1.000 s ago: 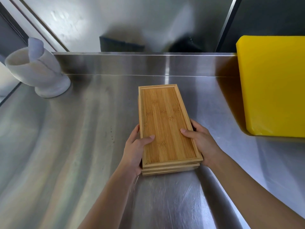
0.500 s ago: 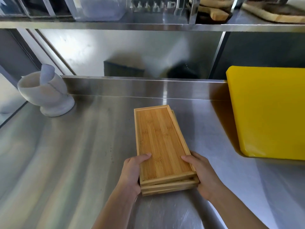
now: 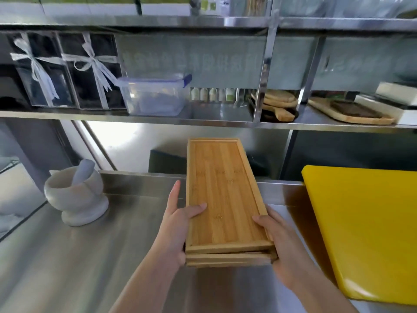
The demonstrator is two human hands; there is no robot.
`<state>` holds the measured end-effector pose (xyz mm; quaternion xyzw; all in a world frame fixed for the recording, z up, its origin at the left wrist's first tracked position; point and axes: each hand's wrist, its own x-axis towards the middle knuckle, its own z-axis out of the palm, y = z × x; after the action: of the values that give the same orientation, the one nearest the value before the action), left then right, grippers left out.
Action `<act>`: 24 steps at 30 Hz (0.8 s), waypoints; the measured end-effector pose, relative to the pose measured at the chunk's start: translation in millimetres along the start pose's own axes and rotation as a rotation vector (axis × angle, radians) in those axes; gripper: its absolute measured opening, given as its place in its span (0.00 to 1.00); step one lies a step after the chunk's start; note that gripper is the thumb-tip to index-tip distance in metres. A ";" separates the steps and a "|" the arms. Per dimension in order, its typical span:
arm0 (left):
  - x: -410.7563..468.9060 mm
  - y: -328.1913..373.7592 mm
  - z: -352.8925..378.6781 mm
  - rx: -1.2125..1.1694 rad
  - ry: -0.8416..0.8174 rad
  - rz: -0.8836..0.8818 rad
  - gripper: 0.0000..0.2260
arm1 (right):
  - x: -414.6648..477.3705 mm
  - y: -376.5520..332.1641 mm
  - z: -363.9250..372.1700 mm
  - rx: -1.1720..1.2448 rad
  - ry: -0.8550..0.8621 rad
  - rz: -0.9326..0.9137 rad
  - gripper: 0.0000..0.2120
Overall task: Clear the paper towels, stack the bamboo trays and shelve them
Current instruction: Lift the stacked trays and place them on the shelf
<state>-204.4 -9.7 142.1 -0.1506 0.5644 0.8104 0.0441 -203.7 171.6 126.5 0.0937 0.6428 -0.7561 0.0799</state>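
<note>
Stacked trays held between two hands above the bench, below the shelf.
The tray stack (image 3: 225, 199) lies between the left hand (image 3: 178, 224) and right hand (image 3: 282, 245). A mortar (image 3: 74, 195) stands near the bench's (image 3: 67, 267) back-left corner; a cutting board (image 3: 365, 233) lies along its right edge. On the shelf (image 3: 158, 118), a lidded container (image 3: 155, 96) sits left of wooden boards (image 3: 277, 105).

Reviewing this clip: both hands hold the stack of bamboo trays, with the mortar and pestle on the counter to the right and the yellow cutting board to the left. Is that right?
Not quite: the sides are swapped. In the head view the mortar and pestle stands to the left of the stack of bamboo trays and the yellow cutting board to the right. The left hand and right hand do hold the stack.
</note>
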 end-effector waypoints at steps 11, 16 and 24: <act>80.3 106.7 28.3 0.131 -0.152 0.119 0.16 | 60.4 -97.0 42.9 0.037 -0.034 -0.225 0.14; 130.0 136.2 35.2 0.149 -0.155 0.086 0.19 | 104.6 -127.3 58.5 0.038 0.010 -0.219 0.10; 200.5 166.5 43.2 0.179 -0.176 0.019 0.17 | 178.8 -150.2 69.3 0.061 0.049 -0.148 0.09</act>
<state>-443.6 -49.1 247.0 -0.0689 0.6298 0.7674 0.0989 -416.0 127.3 237.4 0.0666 0.6266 -0.7765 0.0051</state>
